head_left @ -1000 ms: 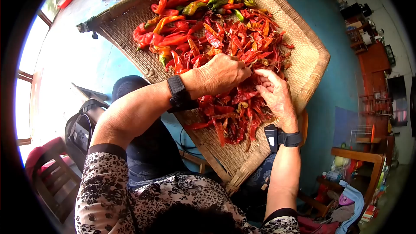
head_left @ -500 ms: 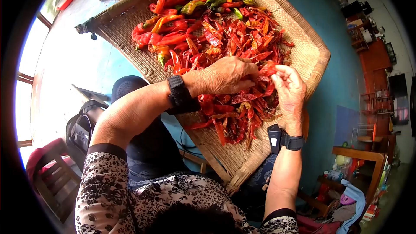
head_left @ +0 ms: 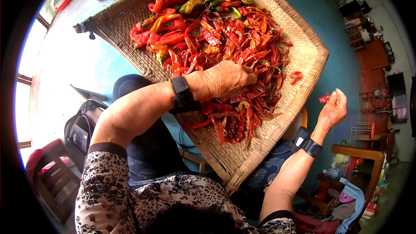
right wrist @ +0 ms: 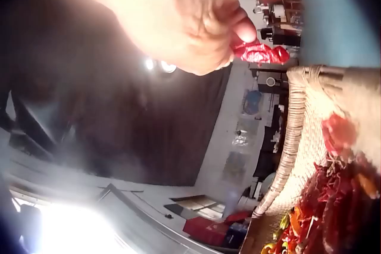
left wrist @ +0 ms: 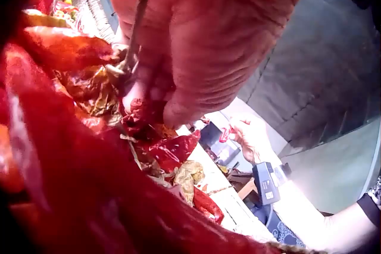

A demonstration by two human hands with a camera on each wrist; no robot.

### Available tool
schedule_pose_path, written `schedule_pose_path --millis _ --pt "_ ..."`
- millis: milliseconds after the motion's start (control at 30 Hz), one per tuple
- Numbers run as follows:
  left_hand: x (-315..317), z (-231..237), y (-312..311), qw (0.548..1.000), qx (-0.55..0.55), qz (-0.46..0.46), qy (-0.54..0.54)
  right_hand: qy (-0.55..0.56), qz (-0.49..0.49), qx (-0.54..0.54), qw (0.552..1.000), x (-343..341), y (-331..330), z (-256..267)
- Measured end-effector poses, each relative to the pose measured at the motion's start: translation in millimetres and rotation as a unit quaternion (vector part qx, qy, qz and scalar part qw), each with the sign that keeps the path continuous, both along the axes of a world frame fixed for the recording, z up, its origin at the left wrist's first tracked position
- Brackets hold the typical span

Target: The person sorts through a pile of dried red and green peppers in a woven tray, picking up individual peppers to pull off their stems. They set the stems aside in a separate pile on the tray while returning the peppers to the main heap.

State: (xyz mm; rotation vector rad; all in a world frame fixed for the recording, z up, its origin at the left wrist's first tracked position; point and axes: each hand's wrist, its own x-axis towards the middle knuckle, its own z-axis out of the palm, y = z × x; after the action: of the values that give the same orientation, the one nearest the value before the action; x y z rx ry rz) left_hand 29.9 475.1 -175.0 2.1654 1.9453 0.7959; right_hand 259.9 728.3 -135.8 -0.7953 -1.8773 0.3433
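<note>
Dried red chili peppers lie heaped on a woven bamboo tray. My left hand is down at the near part of the heap, its thumb and fingers curled round a dark, wrinkled dried chili pepper. Beyond the tray's right rim, my right hand is raised, pinching a small red piece of dried chili pepper between thumb and fingers. A blurred red chili piece shows over the tray's bare right side, apart from both hands.
Plumper fresh red peppers and a few green ones are at the tray's far left. A wooden chair with cloths and bags stands at the right, another chair at the left.
My right hand has moved from the heap beside the left hand out past the tray's right rim with a chili piece. The left hand has stayed over the heap.
</note>
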Motion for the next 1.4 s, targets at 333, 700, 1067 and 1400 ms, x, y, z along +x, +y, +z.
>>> schedule_pose_path --millis 333,700,1067,1400 --pt "-4 -11 6 1.000 0.000 -0.006 0.019 -0.204 0.103 -0.017 0.973 -40 -32 -21" --pt "-3 -3 -3 0.996 -0.002 -0.001 0.085 -0.285 0.218 -0.271 0.893 -114 11 -73" --pt "-4 2 -16 0.997 0.030 -0.001 0.072 -0.275 0.225 -0.283 0.891 -216 -15 -57" --pt "-9 4 -21 0.996 0.023 0.013 0.083 -0.170 0.409 -0.224 0.868 -211 -71 -24"
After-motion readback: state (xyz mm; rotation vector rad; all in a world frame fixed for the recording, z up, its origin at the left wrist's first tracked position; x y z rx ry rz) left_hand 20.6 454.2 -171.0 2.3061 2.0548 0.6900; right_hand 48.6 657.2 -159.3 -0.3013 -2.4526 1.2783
